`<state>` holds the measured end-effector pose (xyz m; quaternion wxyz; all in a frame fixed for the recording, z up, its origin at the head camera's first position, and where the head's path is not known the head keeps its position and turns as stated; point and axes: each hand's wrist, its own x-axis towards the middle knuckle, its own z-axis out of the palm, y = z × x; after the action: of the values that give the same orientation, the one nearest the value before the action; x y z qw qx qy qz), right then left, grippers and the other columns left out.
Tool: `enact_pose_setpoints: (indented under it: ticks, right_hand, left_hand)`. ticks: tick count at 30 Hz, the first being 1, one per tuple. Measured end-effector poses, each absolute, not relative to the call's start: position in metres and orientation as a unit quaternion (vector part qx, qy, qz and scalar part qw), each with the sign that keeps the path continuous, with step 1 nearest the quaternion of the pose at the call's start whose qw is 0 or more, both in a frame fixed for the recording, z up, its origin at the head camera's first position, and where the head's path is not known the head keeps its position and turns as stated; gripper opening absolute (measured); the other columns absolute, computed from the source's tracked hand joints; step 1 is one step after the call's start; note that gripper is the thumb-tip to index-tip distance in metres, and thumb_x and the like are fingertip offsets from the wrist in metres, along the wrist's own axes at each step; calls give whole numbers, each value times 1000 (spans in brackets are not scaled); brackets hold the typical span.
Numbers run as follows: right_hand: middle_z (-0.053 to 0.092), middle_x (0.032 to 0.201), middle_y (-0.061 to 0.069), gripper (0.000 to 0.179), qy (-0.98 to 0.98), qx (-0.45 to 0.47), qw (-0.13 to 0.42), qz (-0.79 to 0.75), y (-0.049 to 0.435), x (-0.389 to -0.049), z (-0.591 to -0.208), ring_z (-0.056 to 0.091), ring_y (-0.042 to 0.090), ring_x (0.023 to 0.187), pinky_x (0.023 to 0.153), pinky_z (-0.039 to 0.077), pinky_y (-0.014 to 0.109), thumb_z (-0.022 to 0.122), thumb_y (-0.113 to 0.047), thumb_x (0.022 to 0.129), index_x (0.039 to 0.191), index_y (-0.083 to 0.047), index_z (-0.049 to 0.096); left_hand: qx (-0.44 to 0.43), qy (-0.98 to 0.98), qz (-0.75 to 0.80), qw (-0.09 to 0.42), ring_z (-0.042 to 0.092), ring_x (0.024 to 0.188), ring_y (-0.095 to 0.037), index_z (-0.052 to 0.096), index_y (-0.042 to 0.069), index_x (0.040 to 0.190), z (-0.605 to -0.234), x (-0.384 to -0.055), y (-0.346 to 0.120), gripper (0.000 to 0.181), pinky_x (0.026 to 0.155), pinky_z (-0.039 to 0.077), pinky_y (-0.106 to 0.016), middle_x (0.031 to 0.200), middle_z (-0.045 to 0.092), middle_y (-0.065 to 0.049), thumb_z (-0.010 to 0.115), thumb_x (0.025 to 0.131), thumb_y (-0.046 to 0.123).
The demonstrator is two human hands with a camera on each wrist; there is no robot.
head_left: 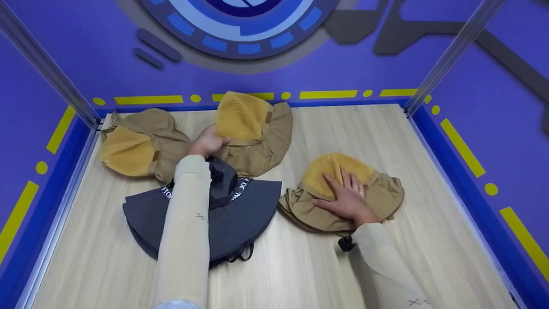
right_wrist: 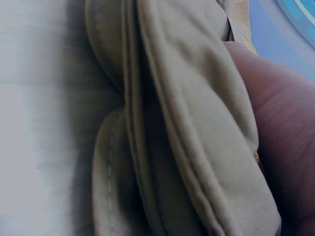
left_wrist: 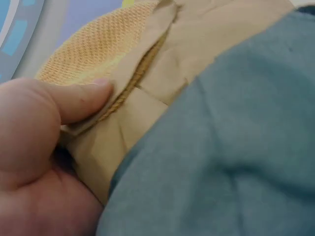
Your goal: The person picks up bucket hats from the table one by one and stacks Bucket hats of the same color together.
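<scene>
At the back middle, a tan sun hat with a yellow mesh crown point(head_left: 242, 116) is pinched at its left edge by my left hand point(head_left: 209, 140). In the left wrist view the thumb point(left_wrist: 83, 101) presses on the hat's seam; the other fingertips are hidden. On the right lies a similar tan hat point(head_left: 386, 193), its brim folded. My right hand point(head_left: 348, 198) rests on its mesh crown, fingers spread and straight. A dark grey wide-brim hat point(head_left: 246, 219), folded in half, lies under my left forearm, its crown near the back tan hat.
Another tan and yellow hat point(head_left: 128, 150) lies crumpled at the back left. The wooden tabletop point(head_left: 274, 274) is bounded by a blue back wall point(head_left: 257, 81) and blue side panels, with metal posts at the corners.
</scene>
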<state>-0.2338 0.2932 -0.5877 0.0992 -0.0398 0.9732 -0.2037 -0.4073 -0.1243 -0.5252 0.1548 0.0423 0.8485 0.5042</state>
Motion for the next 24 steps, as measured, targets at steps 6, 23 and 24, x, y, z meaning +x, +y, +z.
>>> enact_pose_setpoints:
  ticks: [6, 23, 24]
  right_hand:
    - [-6, 173, 16, 104, 972, -39, 100, -209, 293, -234, -586, -7, 50, 156, 121, -5, 71, 60, -86, 78, 163, -35, 26]
    - [-7, 172, 18, 106, 972, -44, 100, -208, 294, -235, -587, -8, 52, 155, 120, -6, 73, 58, -87, 79, 164, -33, 24]
    - [-7, 172, 19, 106, 971, -47, 97, -212, 294, -235, -587, -8, 53, 155, 119, -6, 73, 59, -86, 79, 164, -32, 25]
  left_hand:
    - [89, 886, 443, 103, 54, 122, -30, 58, -1, 133, -517, -406, -116, 31, 110, 42, -47, 134, 61, -20, 53, 104, 9]
    - [208, 933, 293, -11, 66, 111, -30, 67, 6, 117, -438, -365, -83, 18, 97, 52, -48, 116, 72, -14, 53, 106, 11]
    - [219, 934, 282, -19, 67, 113, -31, 68, 8, 117, -434, -360, -84, 18, 98, 52, -48, 116, 73, -13, 54, 106, 10]
